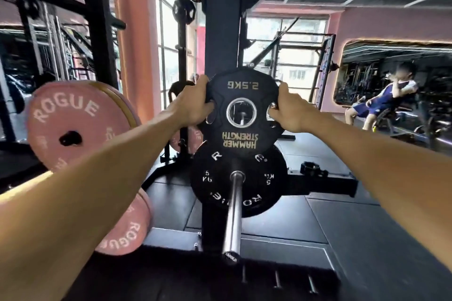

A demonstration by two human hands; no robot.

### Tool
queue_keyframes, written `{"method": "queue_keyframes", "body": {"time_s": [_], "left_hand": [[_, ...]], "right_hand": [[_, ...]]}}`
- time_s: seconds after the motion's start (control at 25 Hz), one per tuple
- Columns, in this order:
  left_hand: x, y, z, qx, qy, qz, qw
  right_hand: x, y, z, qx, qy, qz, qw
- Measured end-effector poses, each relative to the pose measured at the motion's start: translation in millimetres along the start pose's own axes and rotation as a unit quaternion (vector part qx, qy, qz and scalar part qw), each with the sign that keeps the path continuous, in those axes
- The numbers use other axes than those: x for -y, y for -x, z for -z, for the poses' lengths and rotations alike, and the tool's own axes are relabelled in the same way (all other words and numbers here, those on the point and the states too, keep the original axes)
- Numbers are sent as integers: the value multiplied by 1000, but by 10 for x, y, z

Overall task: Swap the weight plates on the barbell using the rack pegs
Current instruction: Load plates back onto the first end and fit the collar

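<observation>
I hold a small black 2.5 kg Hammer Strength plate (241, 140) upright at arm's length, its lettering upside down. My left hand (193, 105) grips its left edge and my right hand (289, 111) grips its right edge. Through its centre hole a short steel peg on the black rack upright (221, 19) shows, lined up with the hole. Just below, a black 5 kg Rogue plate (215, 188) sits on a chrome sleeve (232, 217) that points toward me.
Pink Rogue bumper plates hang at the left, one large (73, 127) and one lower (127, 230). A black collar (310, 167) lies on the floor frame at the right. A seated person (384, 100) is at the far right. Dark rubber floor lies below.
</observation>
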State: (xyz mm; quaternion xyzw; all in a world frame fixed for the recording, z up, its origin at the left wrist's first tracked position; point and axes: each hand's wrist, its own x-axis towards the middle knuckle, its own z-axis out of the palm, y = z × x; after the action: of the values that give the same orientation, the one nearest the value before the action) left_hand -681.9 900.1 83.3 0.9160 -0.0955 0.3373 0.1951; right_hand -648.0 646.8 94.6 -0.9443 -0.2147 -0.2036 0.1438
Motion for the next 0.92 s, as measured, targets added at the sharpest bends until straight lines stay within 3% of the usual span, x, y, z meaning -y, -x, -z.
{"method": "queue_keyframes", "body": {"time_s": [0.48,0.92], "left_hand": [[548,1933,-1360,73,35,45,996],[608,2495,-1888,150,60,84,983]], "right_hand": [[-184,1504,-1902,63,-5,-25,998],[-361,1971,-2579,124,-28,-91,988]]}}
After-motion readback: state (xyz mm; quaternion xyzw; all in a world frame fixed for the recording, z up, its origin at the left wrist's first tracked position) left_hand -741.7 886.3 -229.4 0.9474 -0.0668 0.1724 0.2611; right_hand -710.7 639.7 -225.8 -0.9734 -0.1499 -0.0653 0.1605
